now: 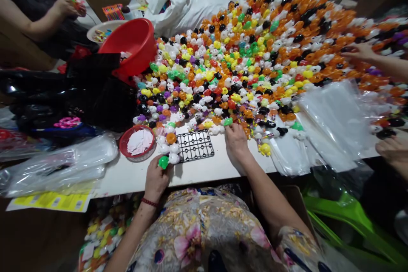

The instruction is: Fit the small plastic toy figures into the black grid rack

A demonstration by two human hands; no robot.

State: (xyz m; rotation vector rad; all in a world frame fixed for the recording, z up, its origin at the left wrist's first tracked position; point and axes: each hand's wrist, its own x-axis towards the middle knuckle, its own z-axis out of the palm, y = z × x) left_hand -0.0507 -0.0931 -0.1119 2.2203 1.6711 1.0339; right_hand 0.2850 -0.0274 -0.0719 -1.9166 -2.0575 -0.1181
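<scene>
My left hand [157, 180] is at the table's front edge, its fingers closed round a small green plastic figure [163, 162]. Several white figures [174, 158] and an orange one [171, 138] lie just beyond it. Beside them rests a black plastic grid [195, 145], with no figures in its cells. My right hand [236, 139] is at the near edge of the pile, fingers bent and pinched at another green figure [228, 121]; its fingertips are partly hidden. A white figure [216, 129] lies left of that hand.
A big pile of coloured figures [248, 59] covers the table. Left are a red basket [123, 153] of paper slips, a red tub [140, 38] and black bags [102, 97]. Clear plastic bags [334, 114] lie right. Other people's hands [361, 52] show at right and upper left.
</scene>
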